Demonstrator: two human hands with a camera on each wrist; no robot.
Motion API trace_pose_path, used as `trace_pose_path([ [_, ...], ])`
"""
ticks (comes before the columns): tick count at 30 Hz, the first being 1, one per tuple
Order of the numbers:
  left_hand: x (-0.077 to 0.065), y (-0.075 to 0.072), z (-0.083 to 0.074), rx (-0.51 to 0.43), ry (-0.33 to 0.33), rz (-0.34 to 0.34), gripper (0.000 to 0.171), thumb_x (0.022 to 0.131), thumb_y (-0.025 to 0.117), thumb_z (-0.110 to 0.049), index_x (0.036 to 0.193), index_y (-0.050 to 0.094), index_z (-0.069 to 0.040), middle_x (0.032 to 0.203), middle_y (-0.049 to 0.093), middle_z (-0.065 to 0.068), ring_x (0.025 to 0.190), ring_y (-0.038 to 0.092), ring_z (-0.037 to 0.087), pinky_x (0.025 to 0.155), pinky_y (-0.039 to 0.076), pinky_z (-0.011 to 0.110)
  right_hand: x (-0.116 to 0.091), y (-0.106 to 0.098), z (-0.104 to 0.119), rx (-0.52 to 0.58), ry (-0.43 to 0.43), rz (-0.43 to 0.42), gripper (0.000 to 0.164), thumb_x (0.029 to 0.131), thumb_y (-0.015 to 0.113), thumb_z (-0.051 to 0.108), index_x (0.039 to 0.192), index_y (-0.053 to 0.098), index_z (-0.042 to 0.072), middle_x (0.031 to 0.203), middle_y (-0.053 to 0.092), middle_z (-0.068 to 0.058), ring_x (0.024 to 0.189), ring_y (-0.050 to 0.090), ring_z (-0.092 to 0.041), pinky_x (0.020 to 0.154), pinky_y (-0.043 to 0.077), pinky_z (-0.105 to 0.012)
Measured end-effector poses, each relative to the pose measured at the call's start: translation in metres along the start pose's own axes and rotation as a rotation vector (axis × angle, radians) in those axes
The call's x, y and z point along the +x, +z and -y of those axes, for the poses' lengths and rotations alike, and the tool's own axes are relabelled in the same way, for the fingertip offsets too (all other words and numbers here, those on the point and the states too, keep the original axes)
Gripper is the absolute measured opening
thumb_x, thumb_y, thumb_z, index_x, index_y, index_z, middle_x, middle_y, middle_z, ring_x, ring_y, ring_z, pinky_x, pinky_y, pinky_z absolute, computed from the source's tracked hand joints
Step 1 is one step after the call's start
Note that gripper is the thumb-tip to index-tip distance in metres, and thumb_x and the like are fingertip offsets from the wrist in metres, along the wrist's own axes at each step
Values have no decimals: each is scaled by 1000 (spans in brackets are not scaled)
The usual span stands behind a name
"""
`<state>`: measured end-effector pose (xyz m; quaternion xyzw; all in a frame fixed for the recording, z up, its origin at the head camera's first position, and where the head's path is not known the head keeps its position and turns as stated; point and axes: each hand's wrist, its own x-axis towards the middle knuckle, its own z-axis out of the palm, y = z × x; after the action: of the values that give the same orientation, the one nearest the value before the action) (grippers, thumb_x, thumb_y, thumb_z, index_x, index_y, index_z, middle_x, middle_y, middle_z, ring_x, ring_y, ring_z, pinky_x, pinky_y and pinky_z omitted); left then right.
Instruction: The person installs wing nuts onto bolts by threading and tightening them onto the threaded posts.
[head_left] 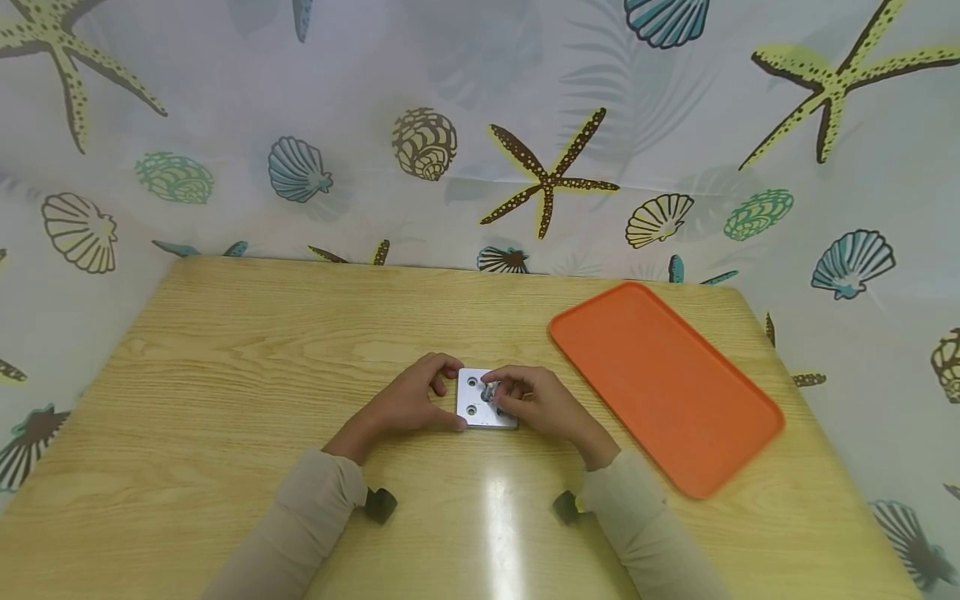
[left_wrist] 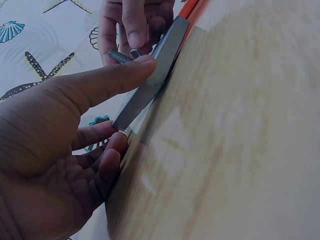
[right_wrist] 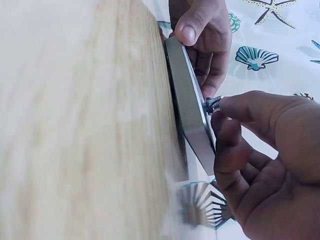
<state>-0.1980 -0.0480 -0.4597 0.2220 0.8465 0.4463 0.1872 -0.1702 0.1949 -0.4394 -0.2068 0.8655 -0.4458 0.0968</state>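
Note:
A small silver metal plate (head_left: 472, 396) with round holes lies on the wooden table in front of me. My left hand (head_left: 411, 400) holds it at the left side, with the thumb at the near edge and the fingers at the far edge. Over the plate, my right hand (head_left: 542, 402) pinches a small metal bolt (right_wrist: 215, 106) between thumb and finger, close to the plate's top face. In the left wrist view a threaded shank (left_wrist: 119, 56) sticks out beside the plate's edge. The right fingers partly hide the plate's right side.
An orange tray (head_left: 663, 387) lies at an angle on the table (head_left: 285, 333), to the right of the plate. Behind the table hangs a cloth (head_left: 360, 67) printed with shells and starfish. A dark block-like piece sits by each wrist.

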Motion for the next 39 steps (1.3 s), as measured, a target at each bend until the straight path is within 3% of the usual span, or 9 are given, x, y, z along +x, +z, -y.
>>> trace_pose_path([
  [30,0,-1,-1,-7,-11,2,79,74,90,-29,140,49,-14,130,54,2,106,54,17,92,46,35,-1,1,-3,8,76,-37,11,92,68,8,102,69,5,89,65,-8,73,55,-12,62,45,-19],
  [39,1,0,0,-9,-10,3,79,74,89,-30,140,49,-14,131,54,1,106,54,17,93,46,34,1,1,-4,22,75,-30,13,92,66,5,105,68,4,87,64,-8,73,55,-11,62,46,-18],
])
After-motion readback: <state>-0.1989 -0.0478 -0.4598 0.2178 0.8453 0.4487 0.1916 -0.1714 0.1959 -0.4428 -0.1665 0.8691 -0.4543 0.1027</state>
